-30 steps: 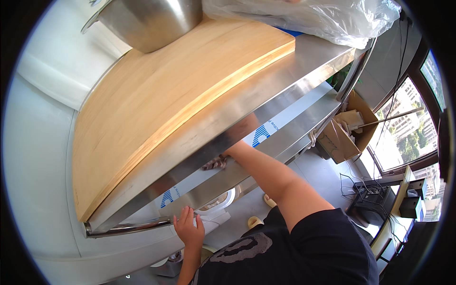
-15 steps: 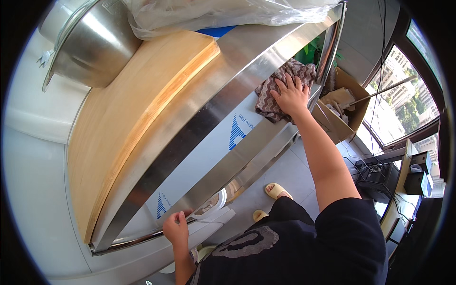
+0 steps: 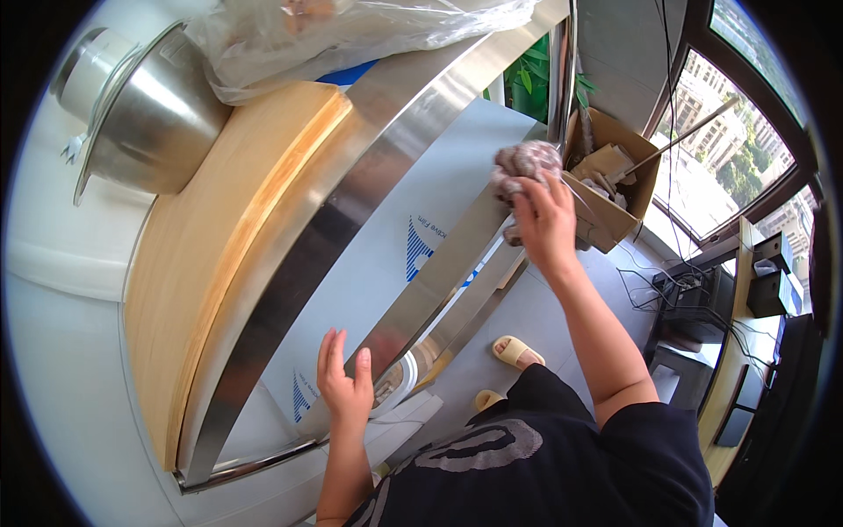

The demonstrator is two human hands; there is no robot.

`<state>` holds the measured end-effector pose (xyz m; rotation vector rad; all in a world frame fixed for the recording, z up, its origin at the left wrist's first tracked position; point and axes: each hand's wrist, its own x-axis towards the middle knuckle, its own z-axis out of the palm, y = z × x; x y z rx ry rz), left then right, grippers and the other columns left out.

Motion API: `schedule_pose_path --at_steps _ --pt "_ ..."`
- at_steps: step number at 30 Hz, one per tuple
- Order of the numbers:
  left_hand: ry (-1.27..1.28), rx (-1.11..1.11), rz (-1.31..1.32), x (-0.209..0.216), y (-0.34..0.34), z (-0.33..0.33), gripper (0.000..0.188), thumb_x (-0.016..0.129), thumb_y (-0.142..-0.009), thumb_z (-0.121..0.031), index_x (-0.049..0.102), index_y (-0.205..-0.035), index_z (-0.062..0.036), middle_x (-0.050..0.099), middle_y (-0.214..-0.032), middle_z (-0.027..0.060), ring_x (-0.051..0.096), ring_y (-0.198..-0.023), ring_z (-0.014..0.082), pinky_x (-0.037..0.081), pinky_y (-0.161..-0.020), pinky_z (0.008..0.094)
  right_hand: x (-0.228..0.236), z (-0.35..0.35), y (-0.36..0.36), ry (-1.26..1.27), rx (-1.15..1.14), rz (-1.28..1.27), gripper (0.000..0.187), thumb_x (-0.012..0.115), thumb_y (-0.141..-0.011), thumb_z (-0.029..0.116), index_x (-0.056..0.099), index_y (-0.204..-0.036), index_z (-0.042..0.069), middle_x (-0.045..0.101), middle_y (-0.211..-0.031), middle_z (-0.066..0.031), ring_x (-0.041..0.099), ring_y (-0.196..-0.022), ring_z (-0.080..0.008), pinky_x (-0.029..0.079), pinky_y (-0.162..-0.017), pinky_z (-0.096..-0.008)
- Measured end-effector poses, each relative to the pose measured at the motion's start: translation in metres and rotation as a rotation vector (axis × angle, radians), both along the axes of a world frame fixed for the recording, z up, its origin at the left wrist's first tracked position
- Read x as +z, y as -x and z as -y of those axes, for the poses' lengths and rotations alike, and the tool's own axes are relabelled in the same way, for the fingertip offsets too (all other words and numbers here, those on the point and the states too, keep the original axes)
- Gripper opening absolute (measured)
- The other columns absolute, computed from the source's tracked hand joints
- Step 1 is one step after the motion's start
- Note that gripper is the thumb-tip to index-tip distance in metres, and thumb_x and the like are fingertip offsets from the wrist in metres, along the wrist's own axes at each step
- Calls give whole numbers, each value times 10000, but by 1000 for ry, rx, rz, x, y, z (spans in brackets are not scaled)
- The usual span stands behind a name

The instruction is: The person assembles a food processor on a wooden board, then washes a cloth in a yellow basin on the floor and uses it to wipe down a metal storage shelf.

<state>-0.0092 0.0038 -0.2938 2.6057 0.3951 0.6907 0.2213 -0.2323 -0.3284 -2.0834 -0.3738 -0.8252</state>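
Observation:
My right hand grips a bunched brown-and-white patterned cloth, slightly blurred, above the right end of a steel table's lower level. My left hand is open, fingers raised and apart, over the near edge of that level and holding nothing. Beneath my hands lies the lower shelf, covered in pale film with blue printed marks and edged by a bare steel strip. Whether my left fingertips touch the shelf I cannot tell.
On the steel tabletop sit a thick wooden board, a metal pot and a clear plastic bag. A green plant stands behind the right end. An open cardboard box is on the floor, with cables farther right.
My right hand has gathered the spread cloth into a bunch and lifted it from the shelf. My left hand has risen, its fingers opening. The view has shifted slightly.

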Motion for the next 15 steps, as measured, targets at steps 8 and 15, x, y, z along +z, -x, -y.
schedule_pose_path --at_steps 8,15 --pt "-39 -145 -207 -28 -128 30 604 416 -870 -421 308 -1312 -24 190 -1358 283 180 -1254 445 188 -1017 477 7 -69 23 181 531 -198 599 651 -704 300 420 -1254 240 355 -1311 -142 301 -1225 -357 196 -975 -574" --pt "-302 224 -652 -66 -225 -3 780 360 -799 -629 170 -1380 -144 74 -1414 229 33 -1293 436 114 -1035 504 -51 -45 -6 -36 518 -224 442 668 -650 107 521 -1062 46 466 -1181 -154 398 -1149 -327 286 -979 -485"
